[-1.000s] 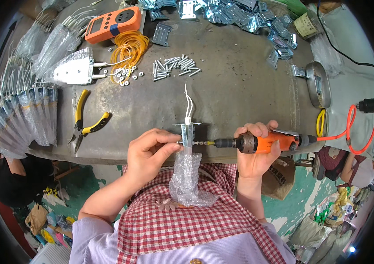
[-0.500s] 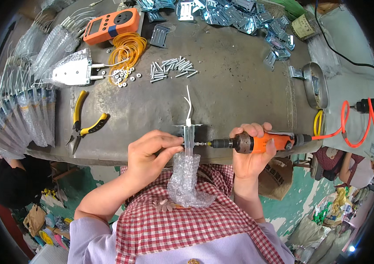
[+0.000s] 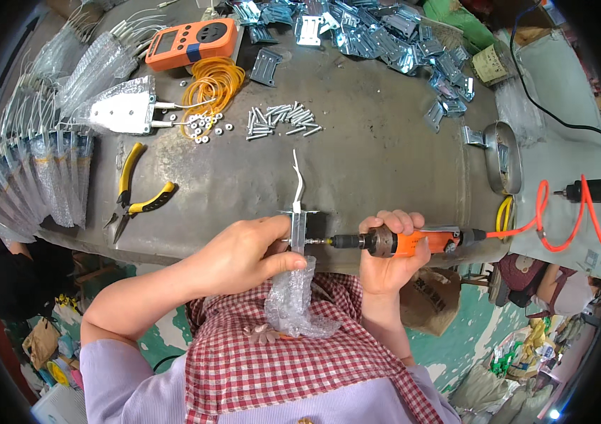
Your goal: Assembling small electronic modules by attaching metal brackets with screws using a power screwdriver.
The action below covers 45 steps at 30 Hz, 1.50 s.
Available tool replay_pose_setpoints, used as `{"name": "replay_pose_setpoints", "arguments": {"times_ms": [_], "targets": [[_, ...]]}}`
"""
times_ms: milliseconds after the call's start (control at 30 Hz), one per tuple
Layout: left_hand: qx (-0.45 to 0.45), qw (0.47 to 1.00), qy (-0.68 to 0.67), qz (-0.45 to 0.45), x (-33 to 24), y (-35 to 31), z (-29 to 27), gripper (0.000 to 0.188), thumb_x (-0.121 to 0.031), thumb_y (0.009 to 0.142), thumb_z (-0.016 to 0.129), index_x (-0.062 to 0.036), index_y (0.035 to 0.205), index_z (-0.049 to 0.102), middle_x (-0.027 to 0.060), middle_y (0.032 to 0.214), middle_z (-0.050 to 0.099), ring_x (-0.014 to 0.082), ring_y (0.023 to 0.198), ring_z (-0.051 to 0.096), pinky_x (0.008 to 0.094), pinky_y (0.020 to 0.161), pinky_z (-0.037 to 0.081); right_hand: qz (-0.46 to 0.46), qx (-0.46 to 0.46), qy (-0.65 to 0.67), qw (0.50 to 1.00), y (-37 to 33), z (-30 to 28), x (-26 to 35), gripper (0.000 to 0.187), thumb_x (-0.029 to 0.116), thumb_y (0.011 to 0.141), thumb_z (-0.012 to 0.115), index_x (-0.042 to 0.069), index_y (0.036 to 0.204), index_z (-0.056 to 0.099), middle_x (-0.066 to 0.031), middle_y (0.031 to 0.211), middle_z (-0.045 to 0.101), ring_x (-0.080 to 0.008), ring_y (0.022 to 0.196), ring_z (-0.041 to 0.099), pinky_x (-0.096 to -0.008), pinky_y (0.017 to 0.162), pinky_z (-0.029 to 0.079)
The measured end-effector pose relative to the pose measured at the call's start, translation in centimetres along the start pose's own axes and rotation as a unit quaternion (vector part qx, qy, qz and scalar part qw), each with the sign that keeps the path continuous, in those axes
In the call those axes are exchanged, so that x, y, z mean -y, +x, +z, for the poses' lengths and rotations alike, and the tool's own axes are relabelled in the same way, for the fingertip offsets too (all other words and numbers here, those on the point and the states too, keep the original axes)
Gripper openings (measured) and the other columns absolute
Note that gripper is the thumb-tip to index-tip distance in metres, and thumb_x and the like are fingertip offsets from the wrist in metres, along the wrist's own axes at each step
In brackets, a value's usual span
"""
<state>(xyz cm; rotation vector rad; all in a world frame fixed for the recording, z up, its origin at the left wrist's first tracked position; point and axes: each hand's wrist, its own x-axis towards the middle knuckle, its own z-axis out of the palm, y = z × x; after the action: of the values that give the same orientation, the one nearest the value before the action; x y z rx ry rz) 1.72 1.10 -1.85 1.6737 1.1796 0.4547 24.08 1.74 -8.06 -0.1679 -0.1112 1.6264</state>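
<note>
Right by the near edge of the bench [image 3: 385, 162], the left hand [image 3: 254, 254] has a metal bracket [image 3: 298, 232] gripped, thumb across its lower end, fingers at its left side. Bubble wrap [image 3: 288, 304] hangs below. Meanwhile the right hand [image 3: 384, 272] is wrapped round an orange driver [image 3: 408, 243], bit up at the bracket's right side.

A grey workbench [image 3: 385, 162] stretches across the room, its near edge bowed by the lens, with a paler grey surface [image 3: 562, 162] beside it on the right. Below lies a green floor [image 3: 470, 309] worn to whitish patches, with a brown carton or sack [image 3: 429, 304] near the bench and a small bright light [image 3: 555, 413] at lower right.
</note>
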Motion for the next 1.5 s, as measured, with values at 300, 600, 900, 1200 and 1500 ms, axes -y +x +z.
{"name": "replay_pose_setpoints", "arguments": {"times_ms": [300,600,900,1200,1500], "targets": [[0.006,0.999,-0.034,-0.014,0.3,0.0,0.2,0.04,-0.033,0.081,0.066,0.0002,0.076,0.045,0.014,0.062,0.047,0.0343,0.058,0.049,0.0414,0.055,0.04,-0.004,0.007,-0.004,1.0,0.1,-0.3,-0.3,0.034,0.024,0.076,0.069,0.02,0.105,0.053,0.0043,0.085,0.05,-0.0131,0.088,0.047,-0.0367,0.091,0.034],[-0.033,0.999,0.024,-0.031,-1.0,-0.5,0.6,0.042,-0.035,0.075,0.07,0.0001,0.077,0.047,0.0137,0.064,0.053,0.0326,0.059,0.056,0.0393,0.053,0.044,0.001,0.006,-0.021,1.0,0.1,0.4,0.0,0.039,0.02,0.079,0.067,0.017,0.113,0.048,0.0015,0.087,0.048,-0.0156,0.09,0.045,-0.0402,0.092,0.033],[-0.061,0.993,-0.015,-0.105,-1.0,-1.2,0.9,0.041,-0.031,0.072,0.073,0.0,0.079,0.047,0.0103,0.059,0.053,0.0227,0.052,0.056,0.0336,0.049,0.044,-0.009,0.007,-0.063,0.998,0.3,1.1,0.1,0.04,0.026,0.077,0.07,0.021,0.112,0.05,0.0023,0.085,0.052,-0.015,0.087,0.048,-0.0401,0.089,0.036],[-0.072,0.969,-0.204,-0.12,2.8,-2.8,1.6,0.036,-0.019,0.078,0.07,0.0015,0.097,0.049,0.0073,0.073,0.06,0.0101,0.065,0.056,0.0269,0.06,0.047,-0.045,0.111,-0.212,0.97,0.3,0.2,1.1,0.042,0.033,0.08,0.066,0.022,0.117,0.049,0.0022,0.087,0.051,-0.0153,0.087,0.047,-0.0411,0.087,0.037],[-0.066,0.949,-0.287,-0.11,2.8,-2.8,1.5,0.036,-0.016,0.081,0.068,0.003,0.102,0.046,0.0118,0.089,0.064,0.0129,0.086,0.06,0.0298,0.076,0.049,-0.045,0.087,-0.204,0.974,0.5,0.0,0.3,0.042,0.033,0.082,0.065,0.021,0.118,0.048,0.0018,0.091,0.054,-0.0153,0.091,0.048,-0.0412,0.09,0.036]]}}
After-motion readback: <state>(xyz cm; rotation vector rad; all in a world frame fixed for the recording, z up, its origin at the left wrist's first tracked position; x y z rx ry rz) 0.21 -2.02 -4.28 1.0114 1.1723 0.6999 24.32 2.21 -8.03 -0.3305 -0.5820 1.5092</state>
